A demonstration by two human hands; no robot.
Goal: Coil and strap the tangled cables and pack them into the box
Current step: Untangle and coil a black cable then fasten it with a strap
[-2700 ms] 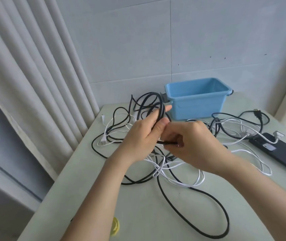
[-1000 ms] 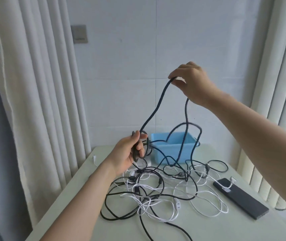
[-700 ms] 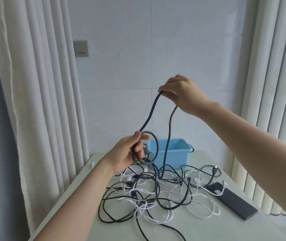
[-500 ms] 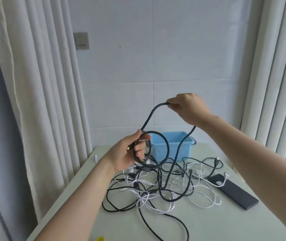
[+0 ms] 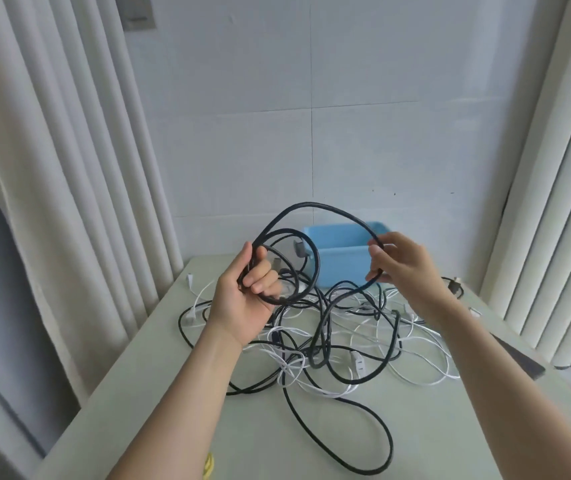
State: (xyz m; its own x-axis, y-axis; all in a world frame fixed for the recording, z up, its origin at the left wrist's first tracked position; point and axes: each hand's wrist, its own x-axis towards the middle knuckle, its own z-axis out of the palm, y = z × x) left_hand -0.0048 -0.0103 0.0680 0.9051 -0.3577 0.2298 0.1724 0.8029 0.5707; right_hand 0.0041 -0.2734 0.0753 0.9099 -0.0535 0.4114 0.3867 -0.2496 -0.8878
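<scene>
checking the grip first: the left hand [image 5: 242, 303] has its fingers curled round several turns of the black cable [image 5: 314, 265], held up above the table [image 5: 433, 427] and in front of the blue box [image 5: 344, 270]. the right hand [image 5: 403, 268] is closed on the same cable one loop further along, and a wide arc stands between the two hands. below the right hand the cable drops straight into the heap on the table, where i see it cross over and under the white cables [image 5: 415, 374] more than once.

risks as i judge them:
- the turns in the left hand are of unequal size and sit loosely. if the fingers ease to take the next loop, the smaller turns may spring out and the coil may fall apart.
- the free run is not clear of the heap. drawing it in could lift the white cables with it or pull a crossing into a knot.
- a dragged heap could shift the dark flat device [image 5: 519, 358] that lies near the right edge of the table, partly hidden by the right forearm.
- the box stands just behind the hands and looks light, so a wide sweep could knock it.
- i can identify no strap. a yellow object [image 5: 209, 465] at the near edge is cut off and i cannot tell what it is.
</scene>
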